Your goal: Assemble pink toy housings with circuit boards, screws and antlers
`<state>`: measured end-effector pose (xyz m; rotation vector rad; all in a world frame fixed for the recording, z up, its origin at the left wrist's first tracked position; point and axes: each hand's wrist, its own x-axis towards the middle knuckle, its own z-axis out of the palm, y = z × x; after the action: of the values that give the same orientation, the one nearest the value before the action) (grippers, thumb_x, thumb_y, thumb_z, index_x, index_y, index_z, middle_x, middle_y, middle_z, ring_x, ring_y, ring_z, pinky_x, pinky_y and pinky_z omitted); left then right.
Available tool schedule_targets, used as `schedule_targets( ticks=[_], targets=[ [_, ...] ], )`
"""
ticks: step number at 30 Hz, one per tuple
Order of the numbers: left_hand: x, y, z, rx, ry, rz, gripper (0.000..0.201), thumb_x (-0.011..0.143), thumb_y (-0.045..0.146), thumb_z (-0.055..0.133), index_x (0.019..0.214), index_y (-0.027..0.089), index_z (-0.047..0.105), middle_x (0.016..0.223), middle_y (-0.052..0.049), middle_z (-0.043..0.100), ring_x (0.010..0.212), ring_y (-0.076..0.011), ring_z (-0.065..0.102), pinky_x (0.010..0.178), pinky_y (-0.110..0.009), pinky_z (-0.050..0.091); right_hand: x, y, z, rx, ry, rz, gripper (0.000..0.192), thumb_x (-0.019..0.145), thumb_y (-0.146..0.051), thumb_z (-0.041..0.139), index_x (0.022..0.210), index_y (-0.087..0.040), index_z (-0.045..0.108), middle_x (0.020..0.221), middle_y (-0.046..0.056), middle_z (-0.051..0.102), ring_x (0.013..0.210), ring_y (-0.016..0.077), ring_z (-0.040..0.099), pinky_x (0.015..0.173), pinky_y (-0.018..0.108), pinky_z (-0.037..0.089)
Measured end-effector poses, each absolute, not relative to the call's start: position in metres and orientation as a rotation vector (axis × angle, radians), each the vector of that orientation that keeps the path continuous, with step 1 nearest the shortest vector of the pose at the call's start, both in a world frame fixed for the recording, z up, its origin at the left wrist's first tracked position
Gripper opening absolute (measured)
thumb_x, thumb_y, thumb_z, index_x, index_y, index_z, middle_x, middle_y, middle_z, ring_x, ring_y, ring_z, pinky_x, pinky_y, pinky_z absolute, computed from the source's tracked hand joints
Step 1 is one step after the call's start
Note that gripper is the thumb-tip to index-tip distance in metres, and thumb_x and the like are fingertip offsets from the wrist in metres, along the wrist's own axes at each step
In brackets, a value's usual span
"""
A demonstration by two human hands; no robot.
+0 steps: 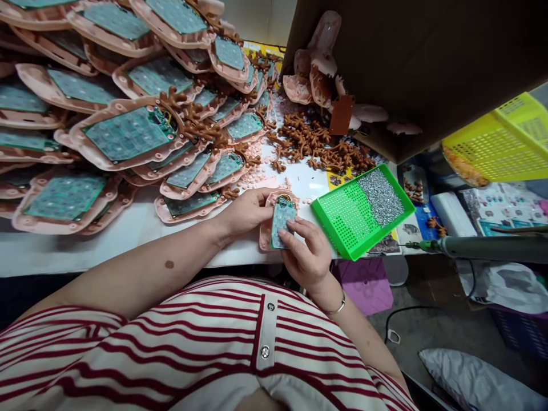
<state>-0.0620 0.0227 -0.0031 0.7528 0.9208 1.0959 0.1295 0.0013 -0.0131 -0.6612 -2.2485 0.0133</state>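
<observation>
Two hands on one pink shell (269, 225) at the counter (128, 228) edge.
Left hand (246, 212) grips its left side; right hand (306, 251) fingers (299, 225) press together on the green circuit board (280, 222) seated inside, beside the green tray (342, 217).

Hidden under the fingers of the right hand (306, 251): the lower part of the circuit board (282, 222). Behind that board and the left hand (248, 212): most of the pink shell (269, 228). Cut off by the left and top edges: the stacked pink shells (64, 114). Cut by the right edge: the yellow basket (505, 142) and the electric screwdriver (479, 247). Too small to tell apart: the grey screws (381, 197) in the green tray (342, 220).
</observation>
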Motion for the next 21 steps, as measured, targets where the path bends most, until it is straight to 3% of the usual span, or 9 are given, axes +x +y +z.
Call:
schedule_targets(
  ticks=[8,12,17,21],
  targets=[
    [-0.072,0.023,0.002,0.57,0.68,0.975,0.04,0.056,0.009,0.074,0.096,0.012,0.077,0.083,-0.007,0.074,0.073,-0.0177,0.066,0.068,-0.026,0.052,0.133,0.002,-0.012,-0.69,-2.23,0.008,0.043,0.083,-0.014,0.065,0.125,-0.024,0.066,0.115,0.013,0.072,0.114,0.0269,0.069,0.089,0.046,0.064],
    [-0.074,0.023,0.005,0.549,0.679,0.969,0.04,0.057,0.012,0.073,0.096,0.011,0.076,0.079,-0.007,0.072,0.07,-0.0171,0.065,0.065,-0.026,0.052,0.134,0.003,-0.012,-0.637,-2.258,-0.028,0.043,0.08,-0.013,0.069,0.123,-0.019,0.067,0.115,0.016,0.072,0.115,0.0293,0.068,0.089,0.047,0.065],
    [-0.073,0.021,0.002,0.602,0.726,0.987,0.019,0.066,0.021,0.08,0.081,0.012,0.073,0.074,-0.006,0.07,0.06,-0.0132,0.06,0.058,-0.025,0.049,0.136,0.003,-0.014,-0.641,-2.29,-0.011,0.043,0.082,-0.017,0.066,0.125,-0.023,0.067,0.119,0.014,0.071,0.118,0.0293,0.066,0.09,0.049,0.064],
    [-0.07,0.022,-0.001,0.676,0.784,0.952,0.025,0.07,0.027,0.083,0.087,0.012,0.074,0.074,-0.005,0.07,0.059,-0.0126,0.06,0.057,-0.024,0.047,0.134,0.001,-0.013,-0.648,-2.35,-0.024,0.04,0.083,-0.019,0.068,0.123,-0.022,0.067,0.12,0.015,0.071,0.12,0.0299,0.065,0.092,0.049,0.064]
  ],
)
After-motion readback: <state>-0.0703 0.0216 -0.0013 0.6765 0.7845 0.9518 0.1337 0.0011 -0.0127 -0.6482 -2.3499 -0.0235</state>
